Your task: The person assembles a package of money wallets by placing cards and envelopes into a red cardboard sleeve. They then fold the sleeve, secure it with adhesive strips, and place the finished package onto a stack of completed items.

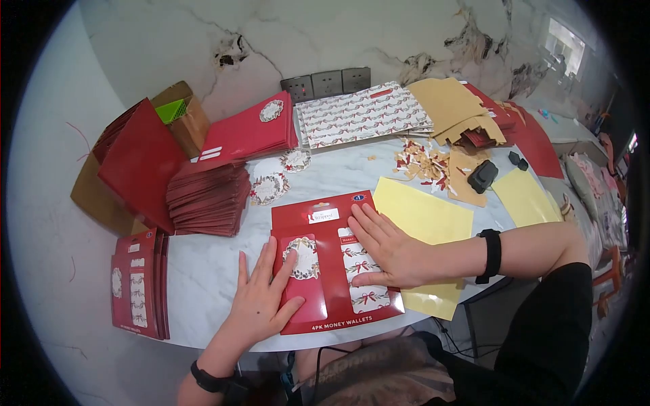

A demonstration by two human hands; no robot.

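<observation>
A red "4PK Money Wallets" package (pixel 332 298) lies flat at the table's front edge, with a wreath design in its left window and a bow-patterned panel in its right one. My left hand (pixel 261 301) rests with spread fingers on its left side, fingertips near the wreath. Across the upper right part lies my right hand (pixel 387 250), fingers stretched out over the patterned panel. Neither hand grips anything. Yellow sheets (pixel 433 227) lie beside and partly under my right forearm.
Finished-looking packages (pixel 140 284) stand at the left edge. Behind are stacked red folders (pixel 206 196), a cardboard box (pixel 189 122), red sheets (pixel 247 128), patterned sheets (pixel 362 115) and tan card pieces (pixel 450 101). Paper scraps (pixel 423 162) and a black object (pixel 483 176) lie at right.
</observation>
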